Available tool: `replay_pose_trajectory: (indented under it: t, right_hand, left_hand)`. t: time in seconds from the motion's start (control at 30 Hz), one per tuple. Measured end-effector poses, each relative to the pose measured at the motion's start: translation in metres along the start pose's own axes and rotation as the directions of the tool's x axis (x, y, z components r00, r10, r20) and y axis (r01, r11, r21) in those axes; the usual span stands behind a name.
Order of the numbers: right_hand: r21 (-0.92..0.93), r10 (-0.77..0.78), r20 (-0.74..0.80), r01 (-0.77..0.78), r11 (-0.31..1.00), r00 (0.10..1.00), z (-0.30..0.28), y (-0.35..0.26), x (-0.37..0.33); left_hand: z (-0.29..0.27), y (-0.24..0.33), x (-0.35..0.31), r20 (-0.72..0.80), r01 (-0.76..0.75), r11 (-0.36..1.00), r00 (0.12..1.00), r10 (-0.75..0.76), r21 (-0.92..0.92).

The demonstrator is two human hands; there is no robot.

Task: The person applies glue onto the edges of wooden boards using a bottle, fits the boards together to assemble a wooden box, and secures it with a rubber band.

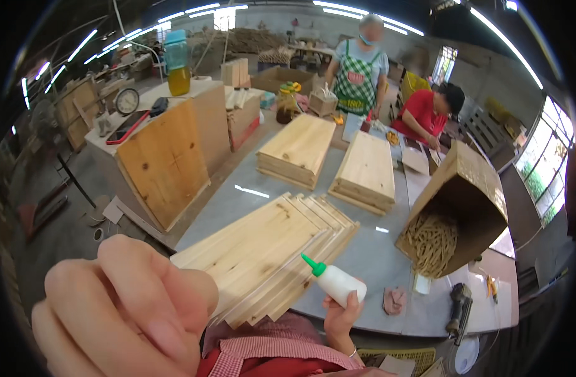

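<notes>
Head view: left hand (127,301) big in the foreground, lower left, very near the camera, fingers curled into a fist, thumb against them; can't tell if anything is inside. Right hand (342,319) at lower centre, fingers wrapped around the base end of a white bottle (341,284) with a green nozzle (313,265). Bottle tilted, nozzle up and to the left, over the right part of the near boards (256,245); can't tell if the tip touches wood. Near boards lie on the grey table (376,251) right in front of the person, overlapping in steps, edges staggered toward the right; left fist hides their near left part. Behind them, two more board stacks: left stack (297,144) and right stack (366,166), side by side with a gap. Right of these, a carton (473,182) on its side, mouth toward the person, small wood sticks (432,239) in it and at its opening. Crumpled cloth (394,300) near the table's front edge, black power tool (458,308) farther right. Far side: one co-worker in a green checked apron (356,72) standing, another in a red top (421,114) bent over the table.
</notes>
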State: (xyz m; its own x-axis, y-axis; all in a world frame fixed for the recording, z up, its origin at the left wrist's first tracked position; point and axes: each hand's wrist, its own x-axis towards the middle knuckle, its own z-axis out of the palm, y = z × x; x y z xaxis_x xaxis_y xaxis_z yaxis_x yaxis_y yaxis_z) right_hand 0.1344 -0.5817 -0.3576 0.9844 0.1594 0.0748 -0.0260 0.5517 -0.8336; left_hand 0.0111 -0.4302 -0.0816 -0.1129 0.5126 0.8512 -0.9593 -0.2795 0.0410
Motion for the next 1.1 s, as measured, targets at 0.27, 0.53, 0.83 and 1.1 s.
replay_pose_trajectory:
  t: [0.27,0.53,0.83,1.1]
  right_hand:
    - [0.081,-0.029,-0.056,0.033,0.996,0.998,-0.021,0.0,0.016]
    - [0.071,-0.073,-0.177,0.087,0.994,0.981,-0.051,-0.012,0.021]
    - [0.101,-0.272,-0.307,0.316,0.943,0.912,-0.058,-0.047,0.03]
    - [-0.225,-0.06,0.306,0.133,0.965,0.95,0.008,0.045,0.067]
  left_hand:
    - [-0.018,-0.05,-0.006,0.217,0.26,0.965,0.945,-0.245,-0.042]
    - [-0.017,-0.338,-0.033,0.588,0.969,-0.088,0.067,-0.806,-0.231]
    - [-0.066,-0.282,-0.115,0.218,0.965,0.196,0.156,-0.963,0.173]
    - [-0.094,-0.147,-0.225,0.194,0.992,-0.002,-0.027,-0.981,0.128]
